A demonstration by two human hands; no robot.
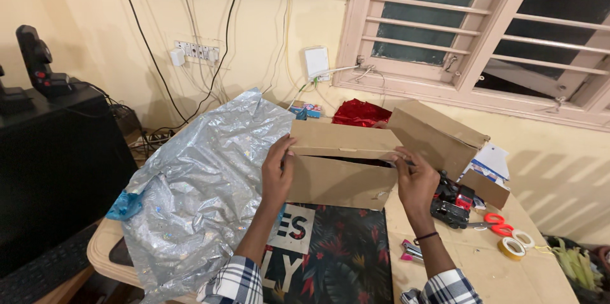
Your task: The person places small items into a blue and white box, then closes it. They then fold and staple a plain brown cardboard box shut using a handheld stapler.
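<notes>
I see a plain brown cardboard box (343, 174) sitting near the middle of the counter (502, 272), its top flap folded almost flat with a dark slit showing beneath it. My left hand (277, 174) is clasped on the box's left end, thumb on the flap edge and fingers wrapped round the side. My right hand (416, 180) grips the right end, fingers curled over the flap's corner.

To the left, a crumpled sheet of silver holographic wrapping paper (203, 189) crowds the box and spills over the counter's rounded edge. In front lies a dark floral-print board (343, 256). Right of the box there is a second cardboard box (438, 135), a black tool (450, 205), red-handled scissors (499, 223) and two rolls of tape (516, 243), leaving bare counter only at the near right corner.

The box's inside is hidden, and a red foil bundle (361, 113) behind it is partly covered.
</notes>
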